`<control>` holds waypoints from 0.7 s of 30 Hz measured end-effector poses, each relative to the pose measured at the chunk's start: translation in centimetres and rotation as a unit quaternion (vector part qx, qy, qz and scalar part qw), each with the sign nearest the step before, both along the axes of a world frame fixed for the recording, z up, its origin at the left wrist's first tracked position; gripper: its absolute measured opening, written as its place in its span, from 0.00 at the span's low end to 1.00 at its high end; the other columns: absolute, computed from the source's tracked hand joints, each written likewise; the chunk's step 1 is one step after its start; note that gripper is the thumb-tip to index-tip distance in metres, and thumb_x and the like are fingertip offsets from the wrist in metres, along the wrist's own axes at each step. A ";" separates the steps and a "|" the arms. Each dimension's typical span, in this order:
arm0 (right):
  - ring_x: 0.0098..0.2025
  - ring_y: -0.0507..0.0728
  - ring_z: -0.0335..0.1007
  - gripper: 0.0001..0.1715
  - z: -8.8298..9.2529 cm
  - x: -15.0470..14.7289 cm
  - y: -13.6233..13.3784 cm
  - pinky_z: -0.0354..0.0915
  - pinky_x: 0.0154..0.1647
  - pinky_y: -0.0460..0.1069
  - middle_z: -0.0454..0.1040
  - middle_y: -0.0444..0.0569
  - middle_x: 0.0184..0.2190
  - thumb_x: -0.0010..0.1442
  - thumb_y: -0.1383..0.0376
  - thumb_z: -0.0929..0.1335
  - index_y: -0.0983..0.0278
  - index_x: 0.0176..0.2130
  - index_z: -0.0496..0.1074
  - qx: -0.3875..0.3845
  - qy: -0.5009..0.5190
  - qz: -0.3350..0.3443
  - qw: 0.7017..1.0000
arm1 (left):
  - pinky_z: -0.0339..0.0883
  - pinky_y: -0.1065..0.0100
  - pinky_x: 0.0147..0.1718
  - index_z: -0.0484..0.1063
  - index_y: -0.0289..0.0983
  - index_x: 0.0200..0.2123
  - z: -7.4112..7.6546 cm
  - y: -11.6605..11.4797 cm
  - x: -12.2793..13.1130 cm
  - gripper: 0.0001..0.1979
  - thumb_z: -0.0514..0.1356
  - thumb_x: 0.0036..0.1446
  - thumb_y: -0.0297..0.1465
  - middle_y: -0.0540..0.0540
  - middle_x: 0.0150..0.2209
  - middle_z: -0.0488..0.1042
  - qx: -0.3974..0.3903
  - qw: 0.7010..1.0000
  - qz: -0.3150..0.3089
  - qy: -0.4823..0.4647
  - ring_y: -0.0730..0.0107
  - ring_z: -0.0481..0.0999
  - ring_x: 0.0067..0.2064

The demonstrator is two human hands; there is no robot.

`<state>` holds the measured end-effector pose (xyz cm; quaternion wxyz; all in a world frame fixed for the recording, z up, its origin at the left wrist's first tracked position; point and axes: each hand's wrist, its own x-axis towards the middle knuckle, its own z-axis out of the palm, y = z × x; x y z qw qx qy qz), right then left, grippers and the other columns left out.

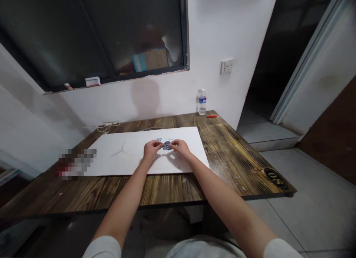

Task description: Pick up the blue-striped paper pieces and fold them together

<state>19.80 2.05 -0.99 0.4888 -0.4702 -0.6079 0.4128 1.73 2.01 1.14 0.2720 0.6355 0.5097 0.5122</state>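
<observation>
Between the fingertips of both hands is a small dark-blue patterned piece point(167, 145), held just above a white sheet point(133, 154). It looks like several small blue parts side by side, too small to name exactly. My left hand point(152, 148) pinches its left edge, and my right hand point(180, 147) pinches the right edge. Just behind them, small blue marks or pieces point(158, 139) show on the sheet. Left of my hands, thin grey lines point(121, 150) meet in a Y shape on the white surface.
The sheet lies on a dark wood-grain table point(230, 157). A water bottle point(202, 103) and a red pen-like stick point(211, 116) are at the back right. A coiled white cord point(109, 126) lies back left. A blurred patch covers the left end. Behind are a wall and window.
</observation>
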 end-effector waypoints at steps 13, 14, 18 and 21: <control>0.33 0.55 0.73 0.03 0.2 0.3 -0.2 0.63 0.37 0.47 0.78 0.45 0.29 0.50 0.64 0.70 0.62 0.27 0.76 0.023 -0.051 -0.056 0.997 | 0.64 0.68 0.26 0.77 0.35 0.25 0.1 -0.1 0.0 0.21 0.71 0.36 0.47 0.46 0.23 0.75 -0.027 0.998 -0.053 -0.023 0.70 0.69 0.25; 0.34 0.55 0.73 0.03 0.3 0.4 -0.2 0.63 0.37 0.47 0.78 0.45 0.29 0.50 0.64 0.70 0.62 0.27 0.76 0.025 -0.055 -0.064 0.996 | 0.64 0.68 0.26 0.77 0.35 0.25 0.1 -0.1 0.0 0.21 0.71 0.36 0.48 0.46 0.23 0.75 -0.028 0.998 -0.057 -0.021 0.70 0.69 0.25; 0.35 0.55 0.73 0.03 0.4 0.4 -0.2 0.63 0.37 0.46 0.78 0.46 0.29 0.51 0.65 0.71 0.62 0.27 0.76 0.022 -0.060 -0.082 0.995 | 0.65 0.67 0.28 0.77 0.36 0.25 -0.1 0.0 0.0 0.21 0.71 0.37 0.48 0.46 0.24 0.76 -0.034 0.996 -0.078 -0.008 0.69 0.70 0.26; 0.32 0.54 0.72 0.03 0.3 0.2 -0.3 0.63 0.35 0.46 0.78 0.45 0.28 0.51 0.65 0.71 0.62 0.28 0.76 0.018 -0.046 -0.044 0.998 | 0.67 0.66 0.31 0.77 0.37 0.25 -0.3 0.1 0.0 0.19 0.71 0.39 0.47 0.46 0.26 0.76 -0.027 0.996 -0.080 0.006 0.67 0.73 0.29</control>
